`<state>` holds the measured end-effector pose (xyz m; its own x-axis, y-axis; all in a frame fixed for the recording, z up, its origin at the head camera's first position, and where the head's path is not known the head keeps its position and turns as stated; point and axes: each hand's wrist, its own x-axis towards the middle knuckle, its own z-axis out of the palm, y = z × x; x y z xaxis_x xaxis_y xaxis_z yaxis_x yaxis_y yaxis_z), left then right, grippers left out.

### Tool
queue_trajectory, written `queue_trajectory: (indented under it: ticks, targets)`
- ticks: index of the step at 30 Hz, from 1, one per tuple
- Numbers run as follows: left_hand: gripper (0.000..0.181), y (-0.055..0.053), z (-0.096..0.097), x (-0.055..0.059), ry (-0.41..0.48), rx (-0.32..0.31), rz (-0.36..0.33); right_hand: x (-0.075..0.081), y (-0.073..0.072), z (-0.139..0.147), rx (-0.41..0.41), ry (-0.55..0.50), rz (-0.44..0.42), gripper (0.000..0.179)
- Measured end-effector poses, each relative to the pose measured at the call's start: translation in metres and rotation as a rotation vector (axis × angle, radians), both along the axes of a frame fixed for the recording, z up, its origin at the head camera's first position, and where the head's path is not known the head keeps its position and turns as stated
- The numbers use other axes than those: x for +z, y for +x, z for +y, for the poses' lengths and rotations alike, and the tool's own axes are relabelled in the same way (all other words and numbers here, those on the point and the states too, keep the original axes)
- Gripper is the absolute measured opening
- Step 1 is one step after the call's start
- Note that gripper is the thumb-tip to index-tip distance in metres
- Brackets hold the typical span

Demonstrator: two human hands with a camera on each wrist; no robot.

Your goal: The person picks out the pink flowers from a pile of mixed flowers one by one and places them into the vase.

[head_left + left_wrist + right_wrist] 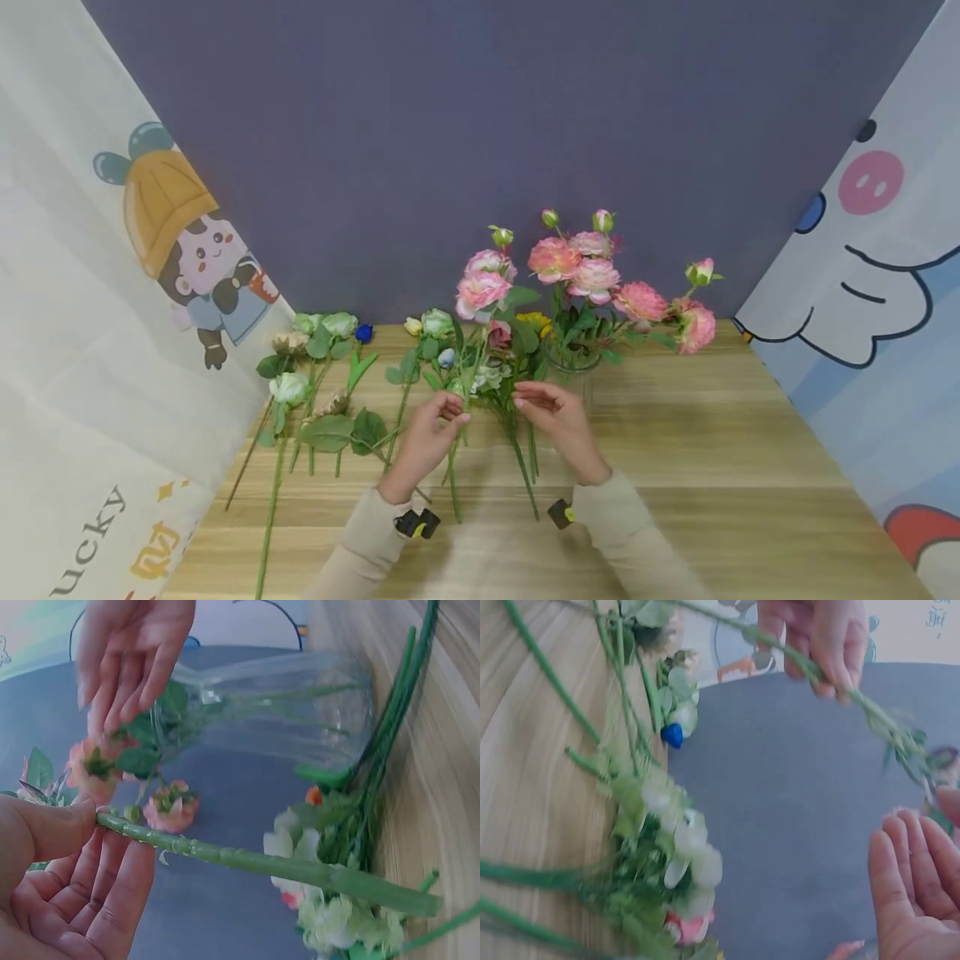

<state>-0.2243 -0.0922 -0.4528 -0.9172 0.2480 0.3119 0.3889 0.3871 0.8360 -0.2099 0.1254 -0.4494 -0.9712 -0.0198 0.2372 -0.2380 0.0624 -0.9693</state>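
A slate-blue backdrop rises behind a wood-grain table, seen through the cameras I monitor from a distance. At far left, white cloth bears a printed cartoon child in an orange hat. On the table beside it, I see pale green artificial roses lying on long stems, with a deep blue bud near them and a small yellow bud farther right. Toward the center, the person's left hand pinches the green stem of a pink peony spray between thumb and fingers, blooms above the hand, bare end pointing down toward the table. Just right, a bunch of white-green blossoms lies between the two hands, its stems reaching toward the near edge. The right hand is turned palm up on my right-wrist view, fingers extended and close together; I cannot tell whether its thumb meets the spray. Beyond that hand, a clear glass vase stands upright, holding more pink peonies. At far right hangs blue-and-white cartoon-printed cloth.
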Motion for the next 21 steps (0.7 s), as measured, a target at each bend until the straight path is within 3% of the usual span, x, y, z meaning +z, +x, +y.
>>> queue_trajectory:
  ticks: [9,21]
  targets:
    - [0.012,0.007,0.023,-0.001,-0.045,-0.073,0.076,0.011,0.0,-0.019,-0.048,-0.042,0.052,0.032]
    - [0.014,0.01,0.039,-0.004,-0.021,-0.084,0.115,0.01,0.002,-0.026,-0.14,-0.171,0.011,0.032]
